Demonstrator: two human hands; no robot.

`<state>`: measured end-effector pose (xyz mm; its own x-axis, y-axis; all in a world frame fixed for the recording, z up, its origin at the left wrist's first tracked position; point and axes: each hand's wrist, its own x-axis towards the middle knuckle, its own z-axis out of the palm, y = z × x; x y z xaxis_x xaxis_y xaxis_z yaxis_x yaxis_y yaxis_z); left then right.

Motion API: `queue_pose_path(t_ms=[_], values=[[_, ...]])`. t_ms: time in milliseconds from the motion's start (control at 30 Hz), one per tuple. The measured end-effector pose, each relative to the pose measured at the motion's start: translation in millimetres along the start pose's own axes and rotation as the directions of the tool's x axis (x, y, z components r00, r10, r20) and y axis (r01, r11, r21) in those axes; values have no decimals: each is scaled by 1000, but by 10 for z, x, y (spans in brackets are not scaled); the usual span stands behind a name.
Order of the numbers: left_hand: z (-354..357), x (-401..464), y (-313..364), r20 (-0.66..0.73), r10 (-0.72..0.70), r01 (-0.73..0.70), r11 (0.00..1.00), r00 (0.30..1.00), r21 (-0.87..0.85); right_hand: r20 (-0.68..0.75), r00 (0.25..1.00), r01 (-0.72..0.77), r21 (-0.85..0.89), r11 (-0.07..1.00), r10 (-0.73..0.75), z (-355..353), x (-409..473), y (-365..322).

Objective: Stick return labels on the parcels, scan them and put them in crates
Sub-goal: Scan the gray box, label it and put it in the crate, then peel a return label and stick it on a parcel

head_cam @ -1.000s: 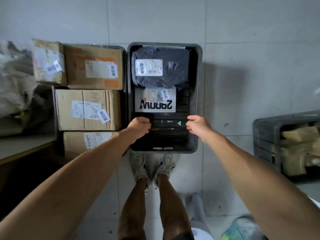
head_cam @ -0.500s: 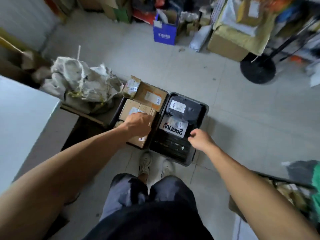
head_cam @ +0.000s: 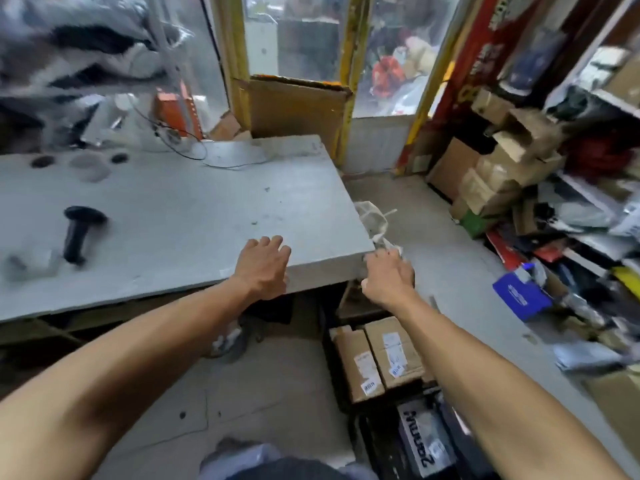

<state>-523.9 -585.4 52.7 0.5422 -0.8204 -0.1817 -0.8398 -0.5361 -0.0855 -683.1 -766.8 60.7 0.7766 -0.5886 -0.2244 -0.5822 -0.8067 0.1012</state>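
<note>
Both hands left the crate [head_cam: 388,441]; left hand [head_cam: 263,268] spread, right hand [head_cam: 389,277] loosely curled, empty

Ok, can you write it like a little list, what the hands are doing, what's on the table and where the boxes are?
left hand: flat, fingers spread, over the near edge of the grey table
right hand: at the table's corner, holding nothing
scanner: black, lying on the table, far left, untouched
cardboard parcels: labelled, in a crate on the floor under the right arm
black crate: beside them, nearer, with a printed parcel inside
</note>
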Motion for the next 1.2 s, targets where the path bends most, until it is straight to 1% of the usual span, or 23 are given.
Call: queue_pose_path(t_ms=[67, 133, 200, 267, 333, 500, 633, 700, 833, 1000, 1200], values=[[-29, -237, -651, -34, -135, 135, 991, 990, -16, -65, 987, 142, -81, 987, -147, -306, 321, -655], [-31, -518, -1288, -60, -261, 260, 965, 963, -21, -112, 951, 272, -144, 951, -289, -566, 568, -1344], [-16, -853, -1855, -55, -379, 378, 925, 924, -34, -147, 908, 376, -126, 918, -392, -767, 716, -2048], [4, -1221, -2316, -47, -500, 498, 866, 865, -49, -169, 855, 479, -109, 871, -491, -914, 768, -2735], [56, -1576, -2690, -35, -607, 606, 795, 794, -41, -179, 784, 579, -137, 804, -595, -1010, 759, -3375], [189, -2333, -3374, 25, -787, 784, 612, 617, -101, -148, 597, 776, -144, 615, -788, -1132, 590, -4689], [244, -2793, -3774, 82, -881, 883, 458, 467, -105, -110, 433, 884, -142, 446, -894, -1195, 502, -5548], [260, -2966, -3970, 120, -909, 915, 384, 398, -124, -105, 376, 914, -126, 387, -921, -1232, 499, -5942], [253, -3201, -4393, 166, -943, 955, 268, 287, -131, -118, 280, 949, -117, 293, -953, -1328, 549, -6652], [185, -3320, -4925, 146, -978, 983, 131, 149, -129, -135, 171, 974, -124, 188, -976, -1511, 708, -7381], [170, -3455, -5445, 106, -994, 976, -7, 17, -219, -142, 86, 982, -156, 108, -986, -1707, 798, -8059]])
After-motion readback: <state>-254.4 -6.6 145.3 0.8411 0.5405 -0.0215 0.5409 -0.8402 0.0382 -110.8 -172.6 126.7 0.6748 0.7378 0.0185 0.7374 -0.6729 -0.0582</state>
